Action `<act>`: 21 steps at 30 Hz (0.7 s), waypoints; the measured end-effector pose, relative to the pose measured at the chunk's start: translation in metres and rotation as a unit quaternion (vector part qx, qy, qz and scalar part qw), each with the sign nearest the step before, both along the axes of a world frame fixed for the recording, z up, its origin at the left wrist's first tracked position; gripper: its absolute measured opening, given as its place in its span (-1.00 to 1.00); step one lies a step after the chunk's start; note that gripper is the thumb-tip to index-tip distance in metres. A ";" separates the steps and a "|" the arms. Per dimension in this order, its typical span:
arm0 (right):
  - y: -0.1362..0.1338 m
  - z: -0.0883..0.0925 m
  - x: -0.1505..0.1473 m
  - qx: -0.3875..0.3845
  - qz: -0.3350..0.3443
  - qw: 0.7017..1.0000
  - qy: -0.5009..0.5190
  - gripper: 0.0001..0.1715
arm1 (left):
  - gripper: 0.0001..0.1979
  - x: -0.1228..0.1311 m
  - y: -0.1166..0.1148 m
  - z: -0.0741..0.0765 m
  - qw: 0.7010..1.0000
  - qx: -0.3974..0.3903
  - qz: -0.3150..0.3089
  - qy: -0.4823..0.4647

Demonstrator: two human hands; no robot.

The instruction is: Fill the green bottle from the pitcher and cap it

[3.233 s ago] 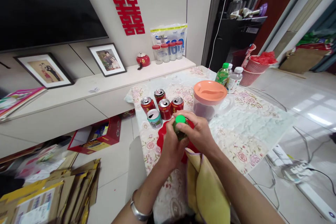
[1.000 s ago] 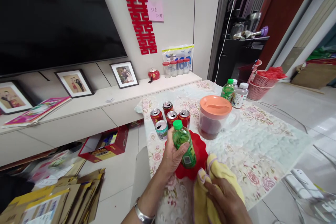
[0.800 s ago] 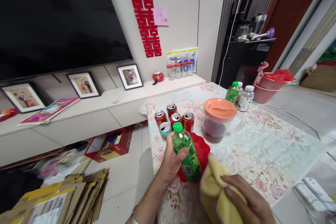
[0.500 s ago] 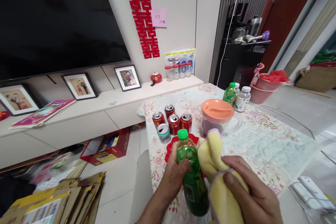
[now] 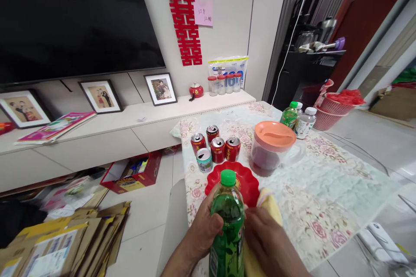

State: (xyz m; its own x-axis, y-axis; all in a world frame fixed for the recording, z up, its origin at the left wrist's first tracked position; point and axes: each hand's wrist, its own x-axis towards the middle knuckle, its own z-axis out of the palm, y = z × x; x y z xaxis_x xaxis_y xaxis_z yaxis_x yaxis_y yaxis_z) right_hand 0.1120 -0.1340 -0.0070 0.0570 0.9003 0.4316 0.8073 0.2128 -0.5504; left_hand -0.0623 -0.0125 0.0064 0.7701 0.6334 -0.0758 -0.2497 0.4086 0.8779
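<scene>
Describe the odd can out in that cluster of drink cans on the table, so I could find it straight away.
Start at the floral tablecloth and find the clear jug with the orange lid; left of it stands a cluster of opened red drink cans. At the cluster's front left corner, just behind the scalloped red plastic plate, stands the short teal can. It alone is teal, and lower than the red ones.

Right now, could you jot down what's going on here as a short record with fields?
Left hand: grips green bottle, upright, green cap on
Right hand: presses yellow cloth to the bottle's side
Behind the bottle: red dish on floral tablecloth
Further back: five cans, opened; orange-lidded pitcher holding dark liquid
</scene>
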 end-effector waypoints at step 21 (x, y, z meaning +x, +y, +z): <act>0.034 0.046 0.007 -0.098 0.212 0.710 0.664 -0.63 | -0.18 0.015 -0.020 -0.001 0.989 -0.013 -0.146 -0.007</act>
